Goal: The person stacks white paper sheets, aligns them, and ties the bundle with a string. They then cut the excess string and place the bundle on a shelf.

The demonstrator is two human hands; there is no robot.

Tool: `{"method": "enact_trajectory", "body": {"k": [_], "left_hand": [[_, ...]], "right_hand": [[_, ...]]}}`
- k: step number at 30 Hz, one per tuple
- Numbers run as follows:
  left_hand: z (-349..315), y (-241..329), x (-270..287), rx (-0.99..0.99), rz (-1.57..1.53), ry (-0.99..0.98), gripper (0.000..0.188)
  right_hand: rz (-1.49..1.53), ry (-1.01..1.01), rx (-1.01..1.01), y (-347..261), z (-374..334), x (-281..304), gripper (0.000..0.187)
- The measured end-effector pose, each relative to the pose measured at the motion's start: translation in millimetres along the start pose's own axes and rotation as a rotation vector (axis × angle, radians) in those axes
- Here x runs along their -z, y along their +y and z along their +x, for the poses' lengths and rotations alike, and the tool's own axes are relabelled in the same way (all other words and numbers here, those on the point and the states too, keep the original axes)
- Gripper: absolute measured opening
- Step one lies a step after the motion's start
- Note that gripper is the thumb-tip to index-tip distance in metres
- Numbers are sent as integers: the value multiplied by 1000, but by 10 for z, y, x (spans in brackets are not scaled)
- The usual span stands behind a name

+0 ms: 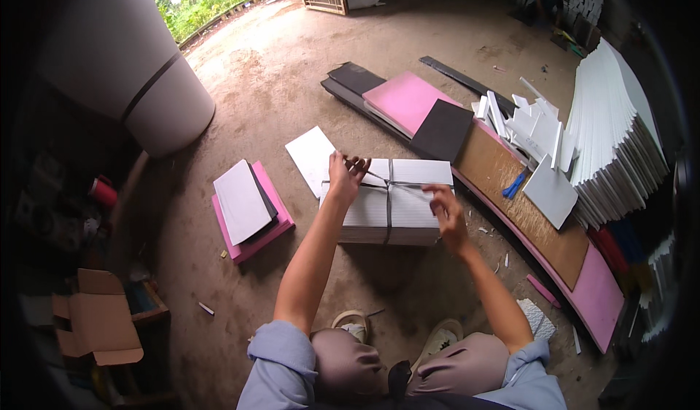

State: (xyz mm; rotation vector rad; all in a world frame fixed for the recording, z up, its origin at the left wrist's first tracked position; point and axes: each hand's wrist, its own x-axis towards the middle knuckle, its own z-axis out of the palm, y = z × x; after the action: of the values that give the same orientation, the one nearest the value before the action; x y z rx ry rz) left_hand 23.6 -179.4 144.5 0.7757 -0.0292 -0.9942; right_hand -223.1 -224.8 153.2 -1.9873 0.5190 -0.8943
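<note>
A bundle of white corrugated sheets (364, 209) lies on the floor in front of my knees. Dark cord (389, 209) runs around it both lengthwise and crosswise, meeting in a knot on top. My left hand (348, 173) is closed over the bundle's far left part, pinching a loose cord end that leads to the knot. At the right end my right hand (450, 219) hovers with its fingers loosely bent and apart, and I see nothing in it. A flat white sheet (310, 155) sticks out on the floor behind the bundle's left corner.
To the left, white and dark sheets (243, 202) rest on pink boards (281, 220). On the right, blue scissors (515, 184) lie on a brown board (554, 224), beside white offcuts and a tall sheet stack (612, 133). An open cardboard box (106, 322) stands lower left.
</note>
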Motion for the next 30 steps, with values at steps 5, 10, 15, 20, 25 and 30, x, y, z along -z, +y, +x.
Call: {"method": "enact_trajectory", "body": {"k": [5, 10, 15, 20, 25, 30], "left_hand": [[93, -198, -285, -619, 1196, 49, 26], [221, -68, -285, -747, 1336, 164, 22], [334, -123, -291, -722, 1273, 303, 19], [487, -205, -318, -791, 1184, 420, 19], [486, -219, -304, -824, 1068, 551, 17], [433, -198, -315, -819, 1045, 489, 18]], "right_hand": [[841, -161, -202, -138, 610, -248, 31], [368, -44, -296, -125, 552, -504, 30], [291, 0, -343, -119, 187, -480, 30], [479, 120, -434, -2, 22, -489, 30], [510, 110, -416, -39, -74, -476, 30], [190, 72, -316, -30, -80, -526, 29]]}}
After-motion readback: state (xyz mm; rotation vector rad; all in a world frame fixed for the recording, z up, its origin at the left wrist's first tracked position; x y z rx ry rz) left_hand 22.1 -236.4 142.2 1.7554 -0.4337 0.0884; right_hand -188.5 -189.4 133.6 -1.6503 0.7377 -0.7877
